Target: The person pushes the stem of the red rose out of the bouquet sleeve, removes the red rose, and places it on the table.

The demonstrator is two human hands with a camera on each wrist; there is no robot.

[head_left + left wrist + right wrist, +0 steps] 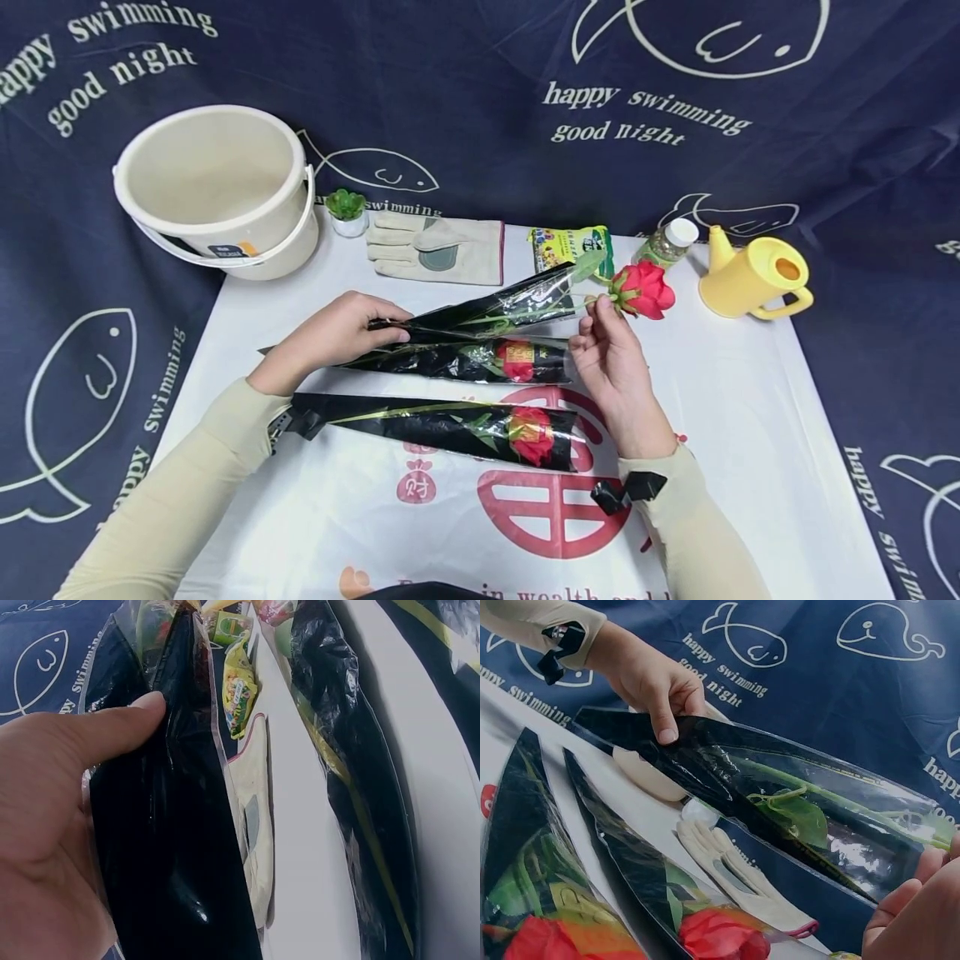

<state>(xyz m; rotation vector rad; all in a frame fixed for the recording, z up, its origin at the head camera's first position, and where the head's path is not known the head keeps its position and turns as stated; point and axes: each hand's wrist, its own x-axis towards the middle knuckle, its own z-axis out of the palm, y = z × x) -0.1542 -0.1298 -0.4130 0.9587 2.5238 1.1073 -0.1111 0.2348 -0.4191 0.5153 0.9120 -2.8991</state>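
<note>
My left hand [347, 332] pinches the narrow end of a black and clear flower sleeve [495, 304], thumb on top. Just below the bloom of a red artificial rose [642, 290], my right hand [617, 367] pinches the green stem. The bloom sticks out past the sleeve's wide mouth, while the stem and a leaf [799, 817] show inside the clear film. Two wrapped roses lie on the table below: one wrapped rose [517, 360] right under the held sleeve, another wrapped rose [531, 435] nearer the front.
Along the back stand a white bucket [217, 196], a small potted plant [347, 212], a pair of work gloves [435, 248], a yellow packet [573, 243], a white-capped bottle [667, 242] and a yellow watering can [750, 279]. A white printed sheet [360, 533] covers the table.
</note>
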